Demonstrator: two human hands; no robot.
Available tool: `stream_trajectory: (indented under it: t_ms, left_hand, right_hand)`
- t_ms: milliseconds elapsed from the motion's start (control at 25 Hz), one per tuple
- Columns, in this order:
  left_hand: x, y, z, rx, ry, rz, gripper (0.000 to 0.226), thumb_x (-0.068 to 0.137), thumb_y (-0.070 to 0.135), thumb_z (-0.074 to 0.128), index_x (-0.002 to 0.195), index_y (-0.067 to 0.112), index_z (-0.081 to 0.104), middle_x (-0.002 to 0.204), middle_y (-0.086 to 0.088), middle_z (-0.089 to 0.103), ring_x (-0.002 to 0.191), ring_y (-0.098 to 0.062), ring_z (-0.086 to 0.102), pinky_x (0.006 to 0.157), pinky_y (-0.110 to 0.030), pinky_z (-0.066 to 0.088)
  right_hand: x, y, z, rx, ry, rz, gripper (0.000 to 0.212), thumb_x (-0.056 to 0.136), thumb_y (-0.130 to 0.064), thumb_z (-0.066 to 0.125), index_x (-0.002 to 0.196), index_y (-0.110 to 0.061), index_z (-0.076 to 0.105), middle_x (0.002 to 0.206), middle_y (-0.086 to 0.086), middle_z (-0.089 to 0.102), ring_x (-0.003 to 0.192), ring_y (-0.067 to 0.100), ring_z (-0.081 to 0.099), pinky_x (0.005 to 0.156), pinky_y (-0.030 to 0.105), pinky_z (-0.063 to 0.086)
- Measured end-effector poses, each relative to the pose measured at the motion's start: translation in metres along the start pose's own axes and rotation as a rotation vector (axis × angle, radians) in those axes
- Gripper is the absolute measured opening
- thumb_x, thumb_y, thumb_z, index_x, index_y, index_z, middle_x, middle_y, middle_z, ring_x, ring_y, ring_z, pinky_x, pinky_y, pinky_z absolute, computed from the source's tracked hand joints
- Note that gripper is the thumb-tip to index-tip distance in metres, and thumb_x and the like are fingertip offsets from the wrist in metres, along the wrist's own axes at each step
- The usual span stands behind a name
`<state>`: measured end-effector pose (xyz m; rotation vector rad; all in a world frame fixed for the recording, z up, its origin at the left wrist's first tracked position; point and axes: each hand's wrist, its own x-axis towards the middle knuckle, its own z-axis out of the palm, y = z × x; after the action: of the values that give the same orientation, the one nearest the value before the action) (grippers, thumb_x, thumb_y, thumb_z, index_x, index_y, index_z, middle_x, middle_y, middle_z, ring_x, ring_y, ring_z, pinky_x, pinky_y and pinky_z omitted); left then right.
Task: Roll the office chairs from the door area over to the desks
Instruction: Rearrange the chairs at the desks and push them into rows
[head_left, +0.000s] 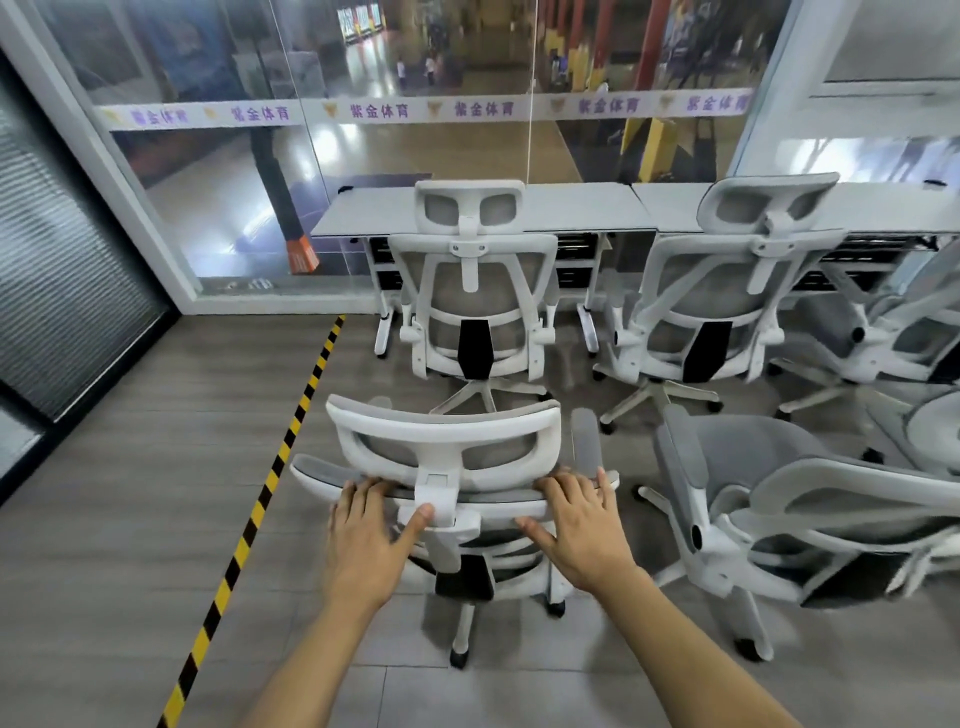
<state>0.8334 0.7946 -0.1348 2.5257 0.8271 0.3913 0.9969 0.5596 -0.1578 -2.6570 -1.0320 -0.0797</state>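
Chair (447, 431) is being gripped by its backrest, left hand (370, 530) and right hand (579, 522) spread apart, probably for steering. Table (582, 208) is waiting ahead.

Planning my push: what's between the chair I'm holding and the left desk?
In the head view, another white office chair stands between the held chair and the left desk, backrest toward you.

Only the person's two forearms and grips are in view. The left grip (363, 535) and the right grip (582, 530) are bare hands, and a short, plain nail shows on the left thumb. The left forearm (306, 654) and the right forearm (691, 649) are uncovered down to the view's lower edge.
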Motion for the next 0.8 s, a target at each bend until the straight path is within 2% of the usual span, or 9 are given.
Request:
stream_trajectory:
  t_ms: [80,160,440,640,720,800]
  left_hand:
    - [0.011,0.004,0.003,-0.005,0.012,-0.013,0.088,0.08,0.089,0.022,0.136,0.026,0.048,0.151,0.0,0.043,0.149,-0.024,0.021,0.12,-0.052,0.022]
    - [0.022,0.004,0.006,0.011,0.013,-0.025,0.088,0.081,0.089,0.023,0.136,0.026,0.048,0.152,0.0,0.042,0.149,-0.025,0.021,0.12,-0.052,0.023]
    - [0.037,-0.012,0.002,-0.041,-0.008,-0.056,0.09,0.078,0.091,0.025,0.137,0.027,0.045,0.154,0.003,0.038,0.15,-0.022,0.014,0.118,-0.051,0.028]
    - [0.046,-0.022,-0.005,-0.078,-0.042,-0.042,0.094,0.077,0.092,0.025,0.141,0.026,0.042,0.157,0.003,0.033,0.151,-0.02,0.009,0.121,-0.05,0.022]
    - [0.045,-0.022,-0.003,-0.099,-0.061,-0.041,0.093,0.077,0.091,0.024,0.142,0.026,0.04,0.16,0.002,0.027,0.152,-0.02,0.005,0.122,-0.05,0.02]
    - [0.042,-0.019,-0.004,-0.109,-0.058,-0.062,0.092,0.079,0.089,0.026,0.142,0.024,0.04,0.159,-0.001,0.027,0.151,-0.023,0.008,0.121,-0.052,0.022]
  right_hand:
    - [0.016,0.006,-0.002,-0.01,-0.027,-0.014,0.081,0.089,-0.081,0.009,0.132,-0.028,0.052,0.134,-0.004,0.053,0.138,0.02,0.04,0.123,0.054,0.006]
    - [0.03,0.011,-0.003,-0.015,-0.057,-0.028,0.078,0.09,-0.079,0.013,0.135,-0.028,0.049,0.136,-0.004,0.051,0.139,0.019,0.038,0.124,0.052,0.003]
    - [0.049,-0.001,0.006,0.033,-0.07,-0.037,0.069,0.092,-0.077,0.021,0.135,-0.03,0.047,0.132,-0.007,0.051,0.134,0.017,0.04,0.124,0.05,0.0]
    - [0.054,-0.012,0.006,0.016,-0.092,-0.025,0.07,0.091,-0.078,0.021,0.138,-0.031,0.044,0.134,-0.008,0.049,0.136,0.015,0.038,0.124,0.048,-0.002]
    - [0.055,-0.013,0.004,0.004,-0.09,-0.022,0.07,0.091,-0.078,0.022,0.138,-0.031,0.044,0.135,-0.008,0.05,0.137,0.015,0.037,0.124,0.047,-0.001]
    - [0.054,-0.014,0.002,-0.01,-0.079,-0.019,0.069,0.092,-0.077,0.026,0.139,-0.03,0.045,0.139,-0.007,0.05,0.141,0.016,0.035,0.124,0.047,0.005]
